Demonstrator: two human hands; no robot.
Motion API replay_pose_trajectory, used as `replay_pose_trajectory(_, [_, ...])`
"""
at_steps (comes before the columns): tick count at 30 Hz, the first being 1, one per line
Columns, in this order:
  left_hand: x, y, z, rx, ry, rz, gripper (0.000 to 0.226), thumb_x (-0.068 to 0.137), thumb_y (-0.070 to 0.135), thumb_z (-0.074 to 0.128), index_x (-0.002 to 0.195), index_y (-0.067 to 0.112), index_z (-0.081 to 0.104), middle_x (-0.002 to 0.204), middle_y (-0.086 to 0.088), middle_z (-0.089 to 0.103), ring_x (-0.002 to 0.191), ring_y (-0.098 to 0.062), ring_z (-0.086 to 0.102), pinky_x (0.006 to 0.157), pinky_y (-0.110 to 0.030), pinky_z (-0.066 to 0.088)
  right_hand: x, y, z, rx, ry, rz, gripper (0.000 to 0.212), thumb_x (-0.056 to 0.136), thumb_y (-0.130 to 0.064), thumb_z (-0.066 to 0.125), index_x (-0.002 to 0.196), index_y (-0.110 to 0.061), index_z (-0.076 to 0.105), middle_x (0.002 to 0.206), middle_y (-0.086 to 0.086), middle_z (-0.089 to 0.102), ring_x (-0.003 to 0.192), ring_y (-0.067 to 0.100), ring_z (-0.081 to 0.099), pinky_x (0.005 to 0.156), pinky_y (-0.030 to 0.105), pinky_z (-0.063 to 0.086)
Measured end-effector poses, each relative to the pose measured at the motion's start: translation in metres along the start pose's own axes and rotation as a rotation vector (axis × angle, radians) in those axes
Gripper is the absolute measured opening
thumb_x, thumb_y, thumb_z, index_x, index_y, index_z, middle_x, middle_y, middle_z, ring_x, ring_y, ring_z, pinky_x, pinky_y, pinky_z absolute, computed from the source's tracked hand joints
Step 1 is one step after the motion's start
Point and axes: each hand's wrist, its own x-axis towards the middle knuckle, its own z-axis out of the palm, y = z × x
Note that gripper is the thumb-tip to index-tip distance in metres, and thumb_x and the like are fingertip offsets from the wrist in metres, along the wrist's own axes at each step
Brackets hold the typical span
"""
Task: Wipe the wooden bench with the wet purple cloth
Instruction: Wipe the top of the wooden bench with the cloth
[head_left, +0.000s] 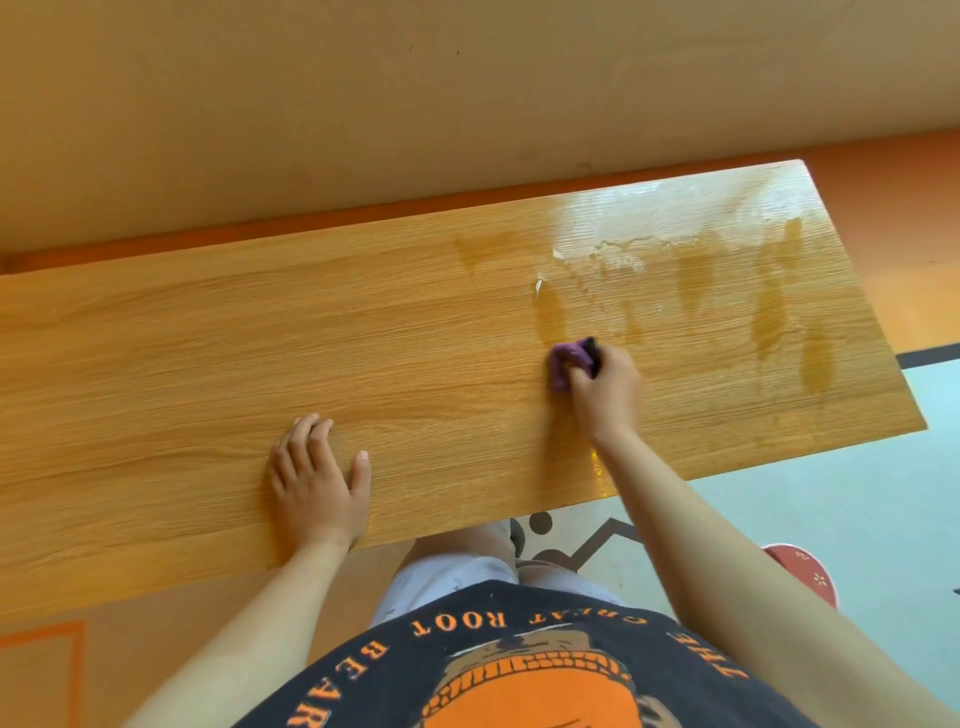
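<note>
Purple cloth (563, 361): it was bunched into a small wad on the right half of the bench top, near the middle of its depth, with a dark edge showing beside the fingers
Right hand (605, 389): its fingers were curled around the cloth and pressed it down on the wood; most of the wad was hidden under the hand
Left hand (317, 478): it lay flat on the bench near the front edge, fingers straight and a little spread, holding nothing, well apart from the cloth
Wooden bench (208, 364): a long board with a smooth, slightly glossy wood-grain surface, standing just beside a beige wall (363, 104)
Wet marks (649, 244): shiny water and darker streaks covered the right end, beyond and to the right of the cloth; the left part looked dry and matt
How the cloth will handle: it seemed soft, light and limp, and being wet it probably slides easily on the glossy top and leaves streaks
Where to hold: a grip from above with the wad gathered under the palm looked suitable, so the pressure goes through the whole cloth
Progress: judging by the marks, the right end was wiped and the long left part was not yet done
Surroundings: a pale floor (857, 519) with orange areas lay below the bench
</note>
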Motion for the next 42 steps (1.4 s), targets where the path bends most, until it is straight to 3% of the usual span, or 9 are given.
replay_pose_trajectory(5, [-0.001, 0.000, -0.001, -0.005, -0.001, -0.006, 0.056, 0.086, 0.045, 0.038, 0.126, 0.006, 0.045, 0.138, -0.013, 0.044, 0.127, -0.038, 0.040, 0.103, -0.056, 0.032, -0.009, -0.033, 0.027, -0.073, -0.227, -0.206, 0.014, 0.086, -0.023, 0.060, 0.093, -0.010, 0.062, 0.091, 0.002, 0.054, 0.081, 0.017, 0.048, 0.068, 0.027, 0.033])
replay_pose_trajectory(15, [0.000, 0.001, 0.000, -0.016, 0.011, 0.001, 0.054, 0.086, 0.043, 0.039, 0.125, 0.005, 0.046, 0.137, -0.015, 0.045, 0.128, -0.036, 0.038, 0.103, -0.055, 0.032, 0.081, 0.059, -0.089, -0.163, 0.136, 0.199, 0.025, 0.084, -0.022, 0.063, 0.097, -0.001, 0.068, 0.099, 0.025, 0.067, 0.096, 0.038, 0.061, 0.075, 0.035, 0.042])
replay_pose_trajectory(20, [0.000, 0.001, 0.001, -0.007, 0.005, 0.005, 0.055, 0.087, 0.043, 0.038, 0.125, 0.004, 0.046, 0.137, -0.015, 0.045, 0.128, -0.037, 0.038, 0.104, -0.055, 0.030, 0.078, 0.056, -0.076, -0.112, 0.248, 0.287, 0.026, 0.084, -0.024, 0.060, 0.096, -0.001, 0.065, 0.102, 0.024, 0.065, 0.098, 0.038, 0.059, 0.080, 0.037, 0.043])
replay_pose_trajectory(23, [0.000, 0.001, 0.000, -0.002, 0.002, 0.006, 0.055, 0.087, 0.043, 0.038, 0.125, 0.004, 0.046, 0.137, -0.016, 0.045, 0.128, -0.038, 0.038, 0.103, -0.055, 0.031, 0.061, 0.025, -0.035, -0.041, 0.183, 0.181, 0.026, 0.084, -0.023, 0.059, 0.099, -0.003, 0.066, 0.102, 0.020, 0.066, 0.099, 0.036, 0.059, 0.082, 0.037, 0.043])
replay_pose_trajectory(26, [0.000, 0.001, -0.001, -0.004, -0.006, 0.002, 0.055, 0.087, 0.043, 0.038, 0.125, 0.004, 0.046, 0.137, -0.016, 0.045, 0.128, -0.038, 0.038, 0.103, -0.055, 0.031, 0.038, -0.019, 0.009, -0.006, -0.038, -0.063, 0.018, 0.082, -0.021, 0.060, 0.095, -0.012, 0.068, 0.097, 0.011, 0.065, 0.091, 0.027, 0.059, 0.075, 0.032, 0.042])
replay_pose_trajectory(28, [0.000, 0.001, 0.000, -0.010, -0.007, -0.002, 0.055, 0.087, 0.043, 0.038, 0.126, 0.004, 0.046, 0.138, -0.015, 0.045, 0.129, -0.037, 0.038, 0.104, -0.055, 0.031, 0.024, -0.045, 0.029, -0.070, -0.194, -0.237, 0.016, 0.083, -0.023, 0.060, 0.093, -0.012, 0.065, 0.095, 0.006, 0.061, 0.084, 0.022, 0.054, 0.069, 0.028, 0.037])
replay_pose_trajectory(31, [0.000, 0.000, 0.001, -0.025, 0.012, 0.007, 0.056, 0.087, 0.043, 0.039, 0.126, 0.004, 0.047, 0.137, -0.015, 0.046, 0.129, -0.037, 0.038, 0.104, -0.055, 0.031, 0.021, -0.056, 0.037, -0.141, -0.286, -0.320, 0.018, 0.086, -0.028, 0.058, 0.091, -0.011, 0.062, 0.092, 0.002, 0.055, 0.079, 0.018, 0.049, 0.066, 0.028, 0.036])
replay_pose_trajectory(37, [0.017, 0.013, -0.003, -0.128, 0.094, 0.008, 0.054, 0.086, 0.045, 0.044, 0.120, 0.004, 0.052, 0.130, -0.015, 0.050, 0.120, -0.036, 0.043, 0.101, -0.049, 0.028, 0.071, -0.001, -0.022, -0.075, -0.045, -0.109, 0.015, 0.082, -0.019, 0.061, 0.089, -0.009, 0.068, 0.091, 0.016, 0.067, 0.088, 0.030, 0.060, 0.067, 0.027, 0.033])
replay_pose_trajectory(42, [0.071, 0.053, 0.002, -0.203, 0.079, 0.100, 0.055, 0.088, 0.043, 0.043, 0.125, 0.004, 0.050, 0.134, -0.015, 0.048, 0.122, -0.032, 0.040, 0.100, -0.046, 0.029, 0.108, 0.048, -0.083, -0.180, 0.142, 0.138, 0.023, 0.084, -0.022, 0.061, 0.096, -0.003, 0.067, 0.097, 0.022, 0.067, 0.094, 0.038, 0.060, 0.075, 0.036, 0.043])
